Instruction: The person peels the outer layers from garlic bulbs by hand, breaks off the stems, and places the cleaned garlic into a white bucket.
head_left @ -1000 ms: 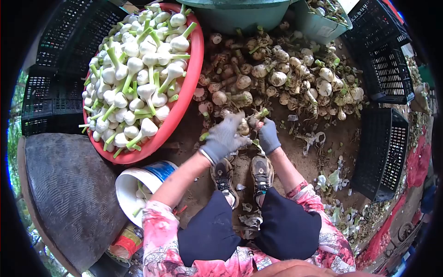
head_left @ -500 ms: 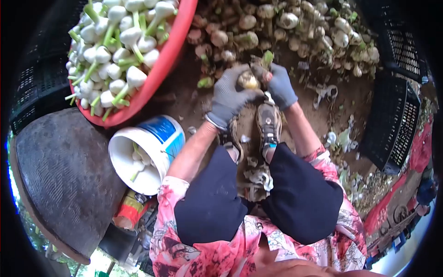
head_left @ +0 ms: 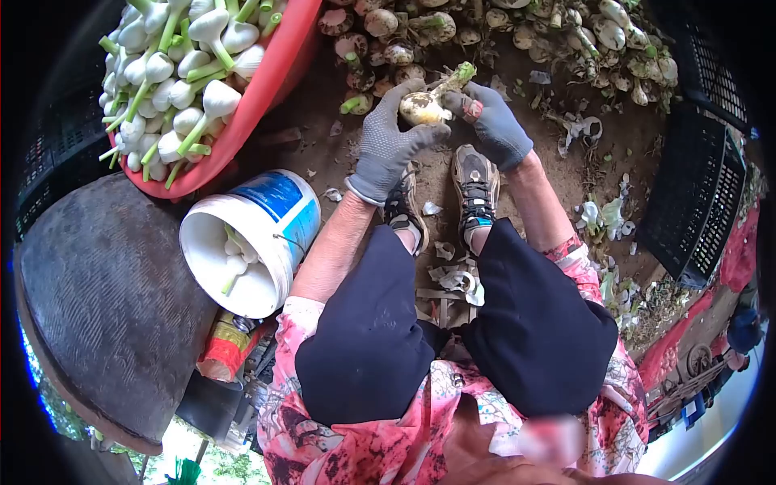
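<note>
My left hand (head_left: 386, 149), in a grey dotted glove, grips a garlic bulb (head_left: 420, 108) between thumb and fingers. The bulb is white with dirty brown outer skin, and its short green stem (head_left: 462, 74) points up to the right. On the stem side, my gloved right hand (head_left: 499, 129) has its fingers closed at the bulb's neck. Something reddish is wrapped at one of its fingertips, and whether a small tool is in this hand is hidden. Both hands are above my shoes, in front of the heap of unpeeled garlic (head_left: 453, 31).
A red basin (head_left: 271, 97) of clean white garlic stands at the left. Below it, a white bucket (head_left: 271, 279) leans with a few bulbs inside. Black crates (head_left: 695, 202) stand at the right. Peeled skins (head_left: 459, 281) litter the dirt floor.
The garlic bulb has turned so its side and stem now show more. My left hand's thumb has straightened along it. The view has shifted slightly, with the basin and heap higher up.
</note>
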Tool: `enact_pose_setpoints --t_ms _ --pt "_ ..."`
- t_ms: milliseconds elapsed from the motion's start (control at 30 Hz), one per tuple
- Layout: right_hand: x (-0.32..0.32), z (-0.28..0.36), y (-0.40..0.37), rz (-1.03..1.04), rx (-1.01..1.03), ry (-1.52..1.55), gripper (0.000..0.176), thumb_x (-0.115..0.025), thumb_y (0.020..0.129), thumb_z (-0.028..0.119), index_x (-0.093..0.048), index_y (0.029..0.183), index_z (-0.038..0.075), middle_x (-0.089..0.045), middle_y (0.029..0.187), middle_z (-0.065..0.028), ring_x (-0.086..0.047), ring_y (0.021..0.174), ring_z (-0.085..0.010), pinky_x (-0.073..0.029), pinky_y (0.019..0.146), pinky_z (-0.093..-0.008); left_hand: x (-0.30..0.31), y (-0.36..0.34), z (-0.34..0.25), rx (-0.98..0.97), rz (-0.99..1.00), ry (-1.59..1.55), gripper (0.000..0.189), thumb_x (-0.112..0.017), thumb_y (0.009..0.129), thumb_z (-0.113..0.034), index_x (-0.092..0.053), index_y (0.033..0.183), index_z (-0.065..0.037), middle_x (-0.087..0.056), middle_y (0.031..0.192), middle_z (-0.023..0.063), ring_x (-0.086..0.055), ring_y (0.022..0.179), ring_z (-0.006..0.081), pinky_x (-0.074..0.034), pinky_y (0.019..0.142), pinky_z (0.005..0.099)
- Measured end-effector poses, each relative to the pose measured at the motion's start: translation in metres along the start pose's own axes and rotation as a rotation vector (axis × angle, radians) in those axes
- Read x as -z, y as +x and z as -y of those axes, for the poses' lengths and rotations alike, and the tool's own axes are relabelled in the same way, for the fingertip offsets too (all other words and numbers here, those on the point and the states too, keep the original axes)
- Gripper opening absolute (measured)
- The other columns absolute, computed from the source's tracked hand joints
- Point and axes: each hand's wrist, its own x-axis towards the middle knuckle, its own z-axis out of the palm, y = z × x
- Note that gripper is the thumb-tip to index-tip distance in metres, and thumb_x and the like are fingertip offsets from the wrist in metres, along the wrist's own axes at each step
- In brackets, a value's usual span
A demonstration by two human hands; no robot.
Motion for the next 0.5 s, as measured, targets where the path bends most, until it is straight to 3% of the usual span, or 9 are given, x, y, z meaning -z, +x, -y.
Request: enact_pose_setpoints --t_ms 67,167,200,300,333,433,467,500 --pt "0.017 -0.019 0.012 0.045 0.112 -0.125 0.032 -0.065 0.085 0.029 -0.06 0.095 -0.002 -0.059 0.079 -0.0016 -0.056 0.07 -0.0062 -0.048 0.058 -0.0226 0.0 -0.004 -0.011 -0.041 0.004 0.053 0.062 -0.076 0.07 -0.017 -0.049 0.124 0.0 -0.055 0.116 0.009 -0.056 0.099 0.0143 -0.046 0.088 0.0278" --pt "0.026 -0.017 0.011 0.127 0.166 -0.228 0.033 -0.065 0.085 0.027 -0.06 0.1 -0.003 -0.062 0.084 -0.0034 -0.057 0.078 -0.0068 -0.048 0.065 -0.0227 0.004 -0.008 -0.006 0.122 0.046 -0.319 0.057 -0.068 0.075 -0.011 -0.046 0.126 0.001 -0.055 0.115 0.0101 -0.057 0.097 0.0163 -0.048 0.085 0.0282" --pt "0.026 -0.015 0.008 0.158 0.162 -0.247 0.034 -0.065 0.085 0.026 -0.06 0.102 -0.003 -0.063 0.086 -0.004 -0.057 0.08 -0.007 -0.048 0.067 -0.0227 -0.001 -0.01 0.003 0.135 0.03 -0.563 0.055 -0.064 0.082 -0.023 -0.045 0.127 0.002 -0.055 0.113 0.0138 -0.058 0.095 0.0202 -0.052 0.078 0.0301" --pt "0.022 -0.024 0.003 0.199 0.306 -0.361 0.037 -0.067 0.083 0.023 -0.059 0.11 -0.002 -0.065 0.092 -0.0046 -0.057 0.083 -0.007 -0.048 0.073 -0.0232 0.02 -0.007 0.014 0.546 0.312 -1.486 0.058 -0.058 0.086 -0.043 -0.048 0.122 0.001 -0.056 0.112 0.0167 -0.059 0.096 0.0235 -0.054 0.072 0.0326" --pt "0.024 -0.032 0.003 0.13 0.293 -0.386 0.037 -0.069 0.081 0.019 -0.06 0.111 -0.001 -0.066 0.095 -0.0045 -0.058 0.082 -0.0073 -0.048 0.074 -0.0236 0.021 -0.007 0.018 0.591 0.279 -1.411 0.063 -0.052 0.085 -0.055 -0.052 0.117 0.0 -0.058 0.108 0.0159 -0.06 0.093 0.0243 -0.055 0.067 0.0359" --pt "0.011 -0.031 -0.002 0.121 0.201 -0.226 0.035 -0.07 0.08 0.016 -0.061 0.11 0.0 -0.066 0.094 -0.0051 -0.059 0.081 -0.0084 -0.048 0.074 -0.0231 0.024 -0.005 0.041 0.551 0.239 -1.045 0.06 -0.052 0.086 -0.054 -0.054 0.113 -0.001 -0.06 0.105 0.0121 -0.061 0.089 0.0237 -0.054 0.069 0.0342" --pt "0.002 -0.029 -0.003 0.082 0.194 -0.18 0.034 -0.07 0.079 0.018 -0.062 0.107 0.0 -0.066 0.091 -0.0048 -0.06 0.078 -0.0091 -0.049 0.072 -0.0229 0.01 -0.006 0.021 0.412 -0.031 -0.818 0.052 -0.053 0.09 -0.043 -0.05 0.12 -0.001 -0.062 0.1 0.0133 -0.063 0.076 0.017 -0.053 0.062 0.0266" --pt "0.002 -0.034 -0.002 0.065 0.195 -0.144 0.033 -0.071 0.078 0.018 -0.062 0.105 0.0 -0.066 0.09 -0.0046 -0.06 0.077 -0.0089 -0.048 0.07 -0.0228 0.014 -0.006 0.012 0.319 0.003 -0.56 0.051 -0.058 0.088 -0.038 -0.05 0.12 0.0 -0.061 0.102 0.0119 -0.062 0.079 0.016 -0.052 0.065 0.0265"
